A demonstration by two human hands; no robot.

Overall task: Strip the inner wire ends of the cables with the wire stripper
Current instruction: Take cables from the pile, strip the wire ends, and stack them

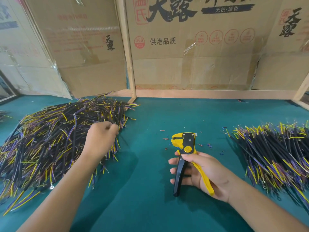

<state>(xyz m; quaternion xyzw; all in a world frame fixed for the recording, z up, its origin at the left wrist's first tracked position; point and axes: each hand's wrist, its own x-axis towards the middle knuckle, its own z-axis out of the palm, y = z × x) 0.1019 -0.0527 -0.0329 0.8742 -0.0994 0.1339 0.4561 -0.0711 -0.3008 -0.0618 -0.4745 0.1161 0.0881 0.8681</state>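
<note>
Head view: the right hand [203, 171] holds the wire stripper [187, 158] by its handles above the green desk [147, 190], fingers curled round them. The left hand [100, 139] reaches into the left cable pile [50, 139], fingers curled on cables. A second pile [275, 156] lies right.

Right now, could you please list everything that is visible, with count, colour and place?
cable pile: one, black with yellow and purple ends, left
second cable pile: one, same colours, right
insulation scraps: many, mixed colours, around the stripper head
table: one, green
cardboard boxes: several, brown, behind
wooden frame: one, light, in front of the boxes
wire stripper: one, yellow and black, centre
left hand: on the left pile
right hand: holds the stripper
</note>
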